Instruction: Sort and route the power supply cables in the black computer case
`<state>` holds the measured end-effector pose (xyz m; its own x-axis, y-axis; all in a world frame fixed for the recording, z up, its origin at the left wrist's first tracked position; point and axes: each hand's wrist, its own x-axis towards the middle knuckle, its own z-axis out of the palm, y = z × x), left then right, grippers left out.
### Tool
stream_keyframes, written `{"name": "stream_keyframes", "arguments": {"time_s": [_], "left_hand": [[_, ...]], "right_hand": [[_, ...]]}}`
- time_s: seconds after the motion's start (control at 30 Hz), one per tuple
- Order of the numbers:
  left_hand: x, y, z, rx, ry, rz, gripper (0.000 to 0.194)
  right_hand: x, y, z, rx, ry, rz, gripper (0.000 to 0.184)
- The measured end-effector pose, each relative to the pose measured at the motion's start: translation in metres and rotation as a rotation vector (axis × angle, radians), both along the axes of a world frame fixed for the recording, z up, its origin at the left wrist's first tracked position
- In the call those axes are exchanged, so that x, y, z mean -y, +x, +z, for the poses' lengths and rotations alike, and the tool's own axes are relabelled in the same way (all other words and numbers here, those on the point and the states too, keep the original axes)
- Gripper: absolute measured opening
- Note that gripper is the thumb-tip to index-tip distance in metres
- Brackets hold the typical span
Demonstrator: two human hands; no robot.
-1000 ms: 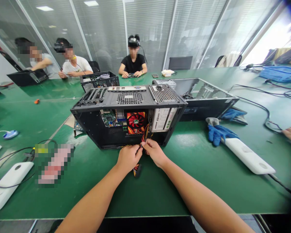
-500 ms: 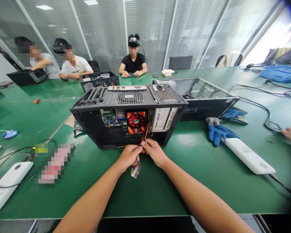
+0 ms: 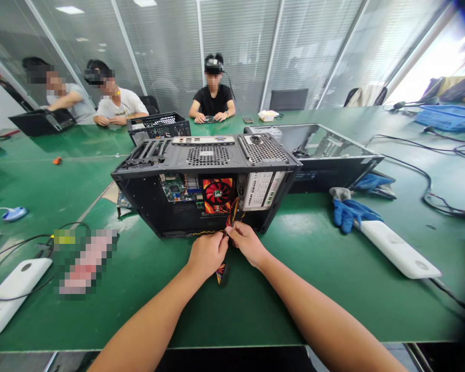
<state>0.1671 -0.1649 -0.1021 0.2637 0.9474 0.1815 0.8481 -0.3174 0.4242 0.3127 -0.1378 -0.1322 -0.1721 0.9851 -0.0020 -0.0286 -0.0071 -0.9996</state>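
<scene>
A black computer case point(image 3: 139, 201) stands on the green table with its open side toward me. Inside are a motherboard point(image 3: 173, 187), a red fan point(image 3: 218, 191) and a white-labelled power supply point(image 3: 261, 190). Colored power cables point(image 3: 233, 213) come down from the power supply to my hands at the lower edge of the opening. My left hand point(image 3: 207, 252) is closed around the cable bundle, and a wide connector point(image 3: 221, 275) hangs below it. Touching the left, my right hand point(image 3: 247, 243) pinches the same bundle. The exact grip point is hidden by the fingers.
Behind to the right lies another open case point(image 3: 333, 168). Blue gloves point(image 3: 351, 213) rest against a white power strip point(image 3: 399, 249); another power strip point(image 3: 17, 294) with cables is at left, near a blurred pink item point(image 3: 88, 262). Several people sit across the table.
My left hand turned upward and then back over the cables, swinging the hanging connector round. My right hand kept its pinch. The other person's hand at the right edge has left view.
</scene>
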Motion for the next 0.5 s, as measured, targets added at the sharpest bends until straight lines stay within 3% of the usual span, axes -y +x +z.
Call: {"name": "stream_keyframes", "arguments": {"time_s": [0.17, 0.37, 0.5], "left_hand": [[-0.0016, 0.0009, 0.0006, 0.089, -0.055, -0.001, 0.030], [-0.0085, -0.0002, -0.0012, 0.461, -0.408, -0.009, 0.034], [-0.0085, -0.0015, -0.0013, 0.450, -0.388, -0.018, 0.033]], "right_hand": [[-0.0001, -0.0003, 0.0012, 0.016, 0.003, -0.011, 0.045], [0.0010, -0.0005, 0.0033, 0.004, -0.004, -0.013, 0.045], [0.0013, -0.0007, 0.0045, 0.005, -0.001, -0.003, 0.044]]}}
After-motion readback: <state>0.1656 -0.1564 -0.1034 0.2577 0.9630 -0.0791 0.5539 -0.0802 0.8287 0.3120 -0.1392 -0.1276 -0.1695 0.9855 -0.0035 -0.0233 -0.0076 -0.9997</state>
